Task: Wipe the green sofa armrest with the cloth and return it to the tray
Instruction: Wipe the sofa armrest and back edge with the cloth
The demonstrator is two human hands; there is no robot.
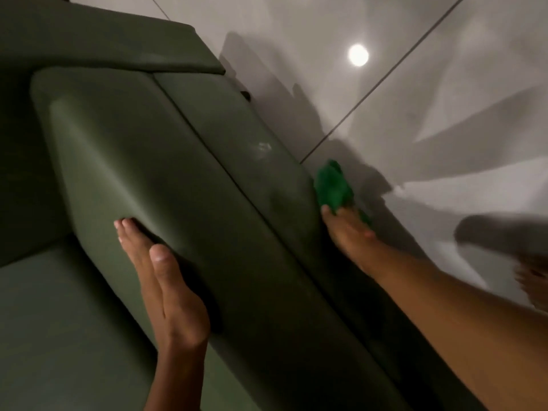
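So the view looks down along the dark olive-green padded sofa armrest [184,185], which runs diagonally from upper left to lower right. It looks like two long cushioned sections side by side with a seam between them, and the outer one has a small pale scuff or shiny mark about halfway along.

The left hand [166,280] is laid flat against the inner face of the armrest, on the seat side, fingers straight and together, thumb lying on top. It isn't gripping anything, just pressed open-palmed on the upholstery. The flat green seat cushion [59,321] sits just below it.

The right hand [347,226] is over on the far, outer side of the armrest, arm reaching across from the lower right. It's pressing a crumpled bright green cloth [333,185] against the outer edge of the armrest, with the cloth bunched up past the fingertips. The fingers look mostly stretched out over the cloth rather than curled into a fist; how tightly the cloth is pinched I honestly can't tell, that part is a bit blurry.

Beyond the sofa is a glossy pale grey tiled floor [415,99] with dark grout lines, a round light reflection and lots of shadows. A bare foot [533,280] peeks in at the right edge
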